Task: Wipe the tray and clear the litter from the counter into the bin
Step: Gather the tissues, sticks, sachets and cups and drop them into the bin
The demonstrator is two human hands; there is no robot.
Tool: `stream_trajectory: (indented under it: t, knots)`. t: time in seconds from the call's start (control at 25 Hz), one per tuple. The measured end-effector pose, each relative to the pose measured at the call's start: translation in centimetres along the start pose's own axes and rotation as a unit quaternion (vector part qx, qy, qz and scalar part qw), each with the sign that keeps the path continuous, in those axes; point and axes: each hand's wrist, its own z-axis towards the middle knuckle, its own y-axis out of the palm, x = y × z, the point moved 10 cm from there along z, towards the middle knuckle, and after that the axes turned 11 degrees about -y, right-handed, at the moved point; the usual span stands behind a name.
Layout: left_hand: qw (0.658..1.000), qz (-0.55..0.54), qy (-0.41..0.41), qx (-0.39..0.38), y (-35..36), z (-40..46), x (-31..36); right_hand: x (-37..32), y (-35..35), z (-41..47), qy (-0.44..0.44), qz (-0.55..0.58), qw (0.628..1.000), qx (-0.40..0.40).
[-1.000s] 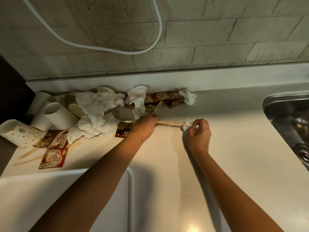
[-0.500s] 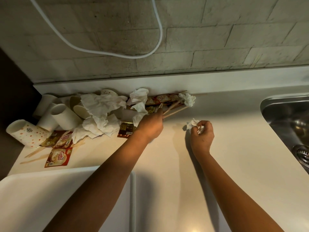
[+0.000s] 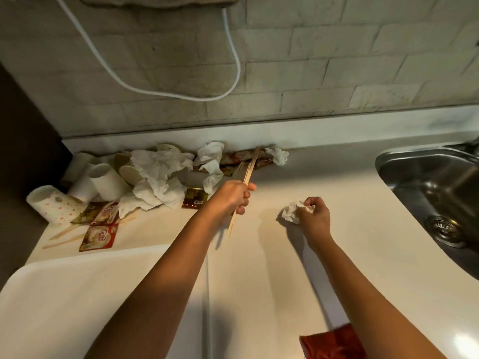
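The white tray (image 3: pixel 64 294) is lying nearest, left of the sink (image 3: pixel 427 187). Beyond it, the right hand (image 3: pixel 315 216) is pinching a crumpled tissue (image 3: pixel 290 213), while the left hand (image 3: pixel 232 196) is gripping wooden stirrers (image 3: pixel 248 172). Farthest from the sink, paper cups (image 3: pixel 106 181), tissues and sachets are lying heaped against the wall.

You are looking at bare counter (image 3: pixel 350 242) lying open between your hands and the sink (image 3: pixel 435 187); cups (image 3: pixel 108 181), tissues (image 3: pixel 158 177) and sachets (image 3: pixel 99 235) are crowding the back-left corner.
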Motion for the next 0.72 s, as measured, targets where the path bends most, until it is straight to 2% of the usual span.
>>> stream_trajectory:
  t: [0.2,0.4,0.56,0.72]
  knots:
    - [0.994,-0.081,-0.026,-0.066,2.1,-5.3,-5.0,-2.7,-3.1,-6.1,-0.004,0.026,1.000,-0.009]
    - [0.993,-0.041,-0.027,-0.111,5.3,-10.6,-10.4,-2.7,-7.4,-12.7,-0.001,0.038,0.999,0.020]
    - [0.993,0.004,-0.014,-0.118,7.0,-12.8,-12.6,-3.4,-10.1,-15.4,-0.070,0.006,0.997,0.031]
    - [0.989,0.001,-0.029,-0.148,10.7,-16.2,-15.3,-3.8,-13.7,-17.3,-0.125,0.047,0.990,0.042]
